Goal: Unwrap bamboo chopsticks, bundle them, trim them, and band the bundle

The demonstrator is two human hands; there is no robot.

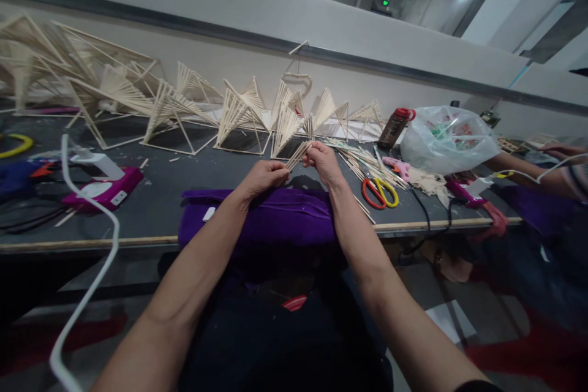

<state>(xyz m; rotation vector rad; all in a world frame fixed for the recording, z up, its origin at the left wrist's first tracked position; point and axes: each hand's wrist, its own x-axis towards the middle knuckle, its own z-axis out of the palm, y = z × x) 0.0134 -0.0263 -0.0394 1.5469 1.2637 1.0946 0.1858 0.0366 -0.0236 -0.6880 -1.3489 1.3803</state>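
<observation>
Running btwn L/R fingers (278, 166): sticks (297, 157)

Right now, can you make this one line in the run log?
left grip: thin wooden sticks | right grip: same sticks, other end | scissors: on dark tabletop, right side

Slim, pale wooden sticks (297, 157) are looking matt, the rumpled purple cloth (285, 215) is showing dull and soft, and that bulging translucent plastic bag (443, 150) is gleaming, crinkled and glossy!
</observation>
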